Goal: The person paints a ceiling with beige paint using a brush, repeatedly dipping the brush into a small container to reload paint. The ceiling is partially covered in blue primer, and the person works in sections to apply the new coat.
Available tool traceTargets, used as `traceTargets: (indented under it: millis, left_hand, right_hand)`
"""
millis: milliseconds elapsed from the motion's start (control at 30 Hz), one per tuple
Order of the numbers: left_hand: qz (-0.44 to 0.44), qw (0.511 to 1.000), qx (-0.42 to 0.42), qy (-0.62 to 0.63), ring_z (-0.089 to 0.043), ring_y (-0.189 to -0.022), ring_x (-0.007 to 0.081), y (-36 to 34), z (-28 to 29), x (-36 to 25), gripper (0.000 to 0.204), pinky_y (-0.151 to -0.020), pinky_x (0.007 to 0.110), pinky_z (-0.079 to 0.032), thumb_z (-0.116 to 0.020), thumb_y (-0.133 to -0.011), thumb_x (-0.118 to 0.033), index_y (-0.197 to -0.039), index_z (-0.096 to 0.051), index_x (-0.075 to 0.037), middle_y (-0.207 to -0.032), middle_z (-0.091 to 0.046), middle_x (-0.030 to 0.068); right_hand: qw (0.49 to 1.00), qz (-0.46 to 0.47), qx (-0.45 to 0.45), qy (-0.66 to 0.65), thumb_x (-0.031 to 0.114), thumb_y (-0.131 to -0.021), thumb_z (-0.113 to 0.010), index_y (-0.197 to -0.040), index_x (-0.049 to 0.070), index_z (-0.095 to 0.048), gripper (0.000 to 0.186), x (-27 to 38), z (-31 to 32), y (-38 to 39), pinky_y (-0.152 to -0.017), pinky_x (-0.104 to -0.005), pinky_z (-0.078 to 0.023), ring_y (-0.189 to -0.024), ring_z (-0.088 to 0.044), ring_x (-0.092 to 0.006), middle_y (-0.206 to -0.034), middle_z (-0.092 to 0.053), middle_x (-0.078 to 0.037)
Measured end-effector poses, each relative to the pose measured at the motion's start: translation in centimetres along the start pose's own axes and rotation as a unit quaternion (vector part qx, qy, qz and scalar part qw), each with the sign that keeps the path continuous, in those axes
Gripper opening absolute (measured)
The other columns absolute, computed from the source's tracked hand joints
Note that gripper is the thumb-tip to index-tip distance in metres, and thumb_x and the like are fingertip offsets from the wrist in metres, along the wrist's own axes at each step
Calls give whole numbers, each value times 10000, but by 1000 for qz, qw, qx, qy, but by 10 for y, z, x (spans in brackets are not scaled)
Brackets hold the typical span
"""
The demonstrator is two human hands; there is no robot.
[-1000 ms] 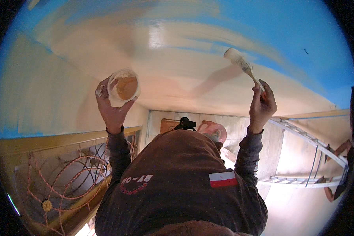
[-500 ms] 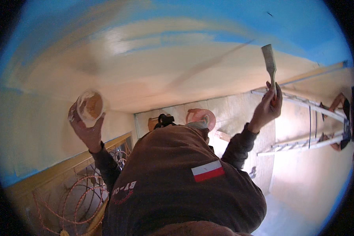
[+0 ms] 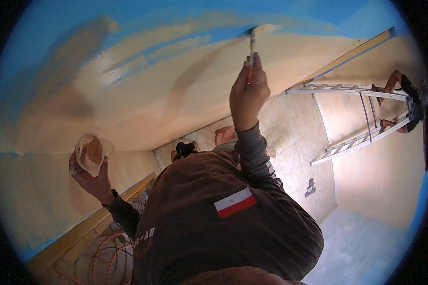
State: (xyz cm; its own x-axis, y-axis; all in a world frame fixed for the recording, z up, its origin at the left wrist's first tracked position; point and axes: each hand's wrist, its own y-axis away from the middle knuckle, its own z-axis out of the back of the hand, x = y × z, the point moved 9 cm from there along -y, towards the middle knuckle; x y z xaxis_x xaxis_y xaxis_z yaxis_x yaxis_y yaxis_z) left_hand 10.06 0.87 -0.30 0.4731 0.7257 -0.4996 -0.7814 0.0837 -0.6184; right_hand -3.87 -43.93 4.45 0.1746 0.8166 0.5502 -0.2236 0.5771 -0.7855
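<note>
Half a second ago I had the brush (image 3: 253, 46) raised off to the right, its bristles clear of the wall; now my right hand (image 3: 249, 97) has come across leftward and the bristles rest against the painted wall (image 3: 199, 90), up where cream meets blue. A short pale smear lies just right of the tip, and the brush's shadow runs in to meet it. My right fingers grip the handle near its red end, thumb and fingers closed on it. My left hand (image 3: 91, 184) sits lower and a little farther left in view than before, still wrapped around the clear tub (image 3: 108, 145), thumb on one side and fingers on the other, its mouth showing the orange-tan paint (image 3: 94, 151) inside. The stepladder (image 3: 335, 87) at right has moved higher in my view, and the pink bucket (image 3: 223, 135) is now mostly hidden behind my body.
</note>
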Motion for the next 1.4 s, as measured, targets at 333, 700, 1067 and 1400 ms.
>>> traceTargets:
  millis: [333,700,1067,1400]
  left_hand:
    - [-24,987,-42,155,-491,-1284,312,8,-2,4,745,-1076,451,-433,-876,-726,-230,-1360,-525,-60,-1375,-501,139]
    - [-29,990,-3,139,-498,-1279,291,2,-10,-3,825,-1080,438,-434,-888,-679,-149,-1372,-453,-47,-1366,-489,132]
    - [7,998,-36,47,-545,-1225,311,9,-4,-31,768,-1018,436,-467,-948,-612,-217,-1261,-576,-43,-1302,-556,141]
    - [61,979,74,181,-603,-1195,278,19,-57,-46,916,-1046,398,-473,-961,-613,-267,-1346,-461,-39,-1321,-577,145]
  right_hand:
    - [993,17,97,-70,-13,-912,-621,-1323,-77,-531,425,58,-8,44,-583,-367,-474,-646,-590,-268,-799,-605,-176]
    - [950,47,248,-182,-50,-911,-591,-1360,-79,-504,458,108,-27,84,-731,-343,-535,-831,-665,-295,-1065,-684,-207]
    - [872,-119,329,-343,65,-943,-603,-1183,-51,-648,269,56,-2,75,-666,-302,-527,-727,-671,-190,-936,-735,-177]
    - [759,-7,563,-326,113,-886,-741,-1026,18,-751,169,132,-73,45,-667,-245,-517,-749,-660,-105,-863,-741,-76]
